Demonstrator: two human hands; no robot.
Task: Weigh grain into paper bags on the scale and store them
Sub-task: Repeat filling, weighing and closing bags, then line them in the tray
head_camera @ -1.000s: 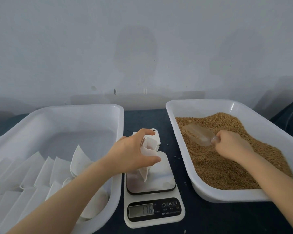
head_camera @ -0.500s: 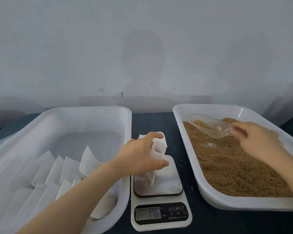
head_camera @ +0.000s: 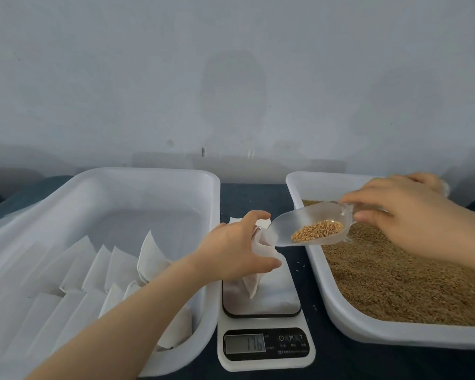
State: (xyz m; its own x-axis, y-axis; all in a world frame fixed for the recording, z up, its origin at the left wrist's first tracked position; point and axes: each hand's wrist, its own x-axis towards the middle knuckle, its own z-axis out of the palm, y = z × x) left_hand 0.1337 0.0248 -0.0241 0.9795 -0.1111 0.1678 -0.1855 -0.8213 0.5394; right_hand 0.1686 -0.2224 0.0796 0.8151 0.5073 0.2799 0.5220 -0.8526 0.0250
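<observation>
- Head view: left grip (head_camera: 231, 250) curled round paper bag (head_camera: 251, 283), whose lower corner rests on the scale (head_camera: 266, 363)
- Right grip (head_camera: 412, 220) pinches the scoop (head_camera: 299, 218) handle; scoop holds grain (head_camera: 317, 230), tip at the bag's mouth
- Grain tray (head_camera: 368, 329) stands right of the scale

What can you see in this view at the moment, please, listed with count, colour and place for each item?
scale: one, white with a black panel, centre front on the table.
paper bag: one, white, on the scale, in the left hand.
scoop: one, clear plastic, tip at the bag's mouth.
grain in scoop: small heap, golden brown.
grain tray: one, white, right of the scale.
loose grain: brown, covers the grain tray's floor.
storage tray: one, white, left of the scale.
stored bags: many, white, exact count unclear, in the storage tray's near part.
table: one, dark blue, under everything.
wall: pale grey, behind.
left hand: grips the paper bag.
right hand: holds the scoop's handle.
</observation>
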